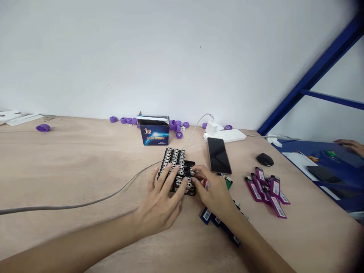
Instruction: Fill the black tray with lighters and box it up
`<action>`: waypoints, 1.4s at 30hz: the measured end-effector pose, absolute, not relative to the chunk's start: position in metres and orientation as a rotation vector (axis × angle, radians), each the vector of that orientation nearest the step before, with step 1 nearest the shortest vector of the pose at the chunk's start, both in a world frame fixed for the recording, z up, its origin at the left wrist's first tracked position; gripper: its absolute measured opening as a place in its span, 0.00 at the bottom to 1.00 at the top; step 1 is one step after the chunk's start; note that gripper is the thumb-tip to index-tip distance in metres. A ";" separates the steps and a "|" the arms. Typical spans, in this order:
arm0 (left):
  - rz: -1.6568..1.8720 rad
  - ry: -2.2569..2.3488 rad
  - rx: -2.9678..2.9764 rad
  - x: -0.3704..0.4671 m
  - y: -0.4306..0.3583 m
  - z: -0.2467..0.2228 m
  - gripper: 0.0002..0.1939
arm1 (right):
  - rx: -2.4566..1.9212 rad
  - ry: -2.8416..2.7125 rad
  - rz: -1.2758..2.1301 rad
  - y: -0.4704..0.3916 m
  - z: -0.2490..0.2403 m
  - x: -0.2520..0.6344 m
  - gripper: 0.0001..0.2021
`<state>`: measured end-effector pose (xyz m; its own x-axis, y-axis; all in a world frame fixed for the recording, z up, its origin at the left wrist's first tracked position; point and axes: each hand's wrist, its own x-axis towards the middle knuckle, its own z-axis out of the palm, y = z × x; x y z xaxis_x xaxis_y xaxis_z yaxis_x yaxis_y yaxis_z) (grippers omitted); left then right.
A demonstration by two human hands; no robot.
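In front of me sits a black tray (190, 164) packed with upright lighters (175, 154), their metal tops facing up. My left hand (162, 201) lies over it with fingers stretched out, fingertips resting on the lighter tops. At the tray's right side, my right hand (214, 191) pinches a lighter (192, 172) by its metal top; its body is hidden in the tray. Dark blue lighters (207, 215) lie partly under my right forearm. A green lighter (229, 183) and a red one (206, 184) show beside my right hand.
Behind the tray stands an open lighter box (155, 134), with purple caps (176, 124) near the wall. A phone (218, 155), power strip (227, 135), mouse (265, 159) and purple lighters (267, 189) lie to the right. A cable (85, 205) crosses the left. Another person's hand (351, 146) is far right.
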<state>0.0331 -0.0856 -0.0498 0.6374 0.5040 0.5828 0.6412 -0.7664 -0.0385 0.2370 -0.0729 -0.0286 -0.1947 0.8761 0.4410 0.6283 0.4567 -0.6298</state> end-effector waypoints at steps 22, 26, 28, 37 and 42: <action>-0.827 -0.843 -2.628 0.035 -0.084 -0.047 0.25 | -1.230 -2.134 0.048 -0.086 -0.023 0.249 0.14; -0.863 -0.720 -2.636 0.036 -0.086 -0.044 0.23 | -1.292 -2.070 -0.064 -0.086 -0.016 0.272 0.11; -0.849 -0.664 -2.638 0.038 -0.086 -0.044 0.24 | -1.330 -2.023 -0.140 -0.084 -0.012 0.286 0.11; -0.799 -0.692 -2.612 0.045 -0.082 -0.049 0.23 | -1.767 -2.021 0.117 -0.115 -0.007 0.340 0.11; -0.781 -0.702 -2.642 0.043 -0.083 -0.050 0.24 | -1.844 -2.057 0.062 -0.174 -0.054 0.343 0.42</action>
<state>0.0426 -0.0835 -0.0497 0.7329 0.3680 0.5722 0.5298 -0.8364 -0.1407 0.3430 -0.1742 -0.0543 -0.0703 0.9666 0.2464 0.9501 0.1402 -0.2788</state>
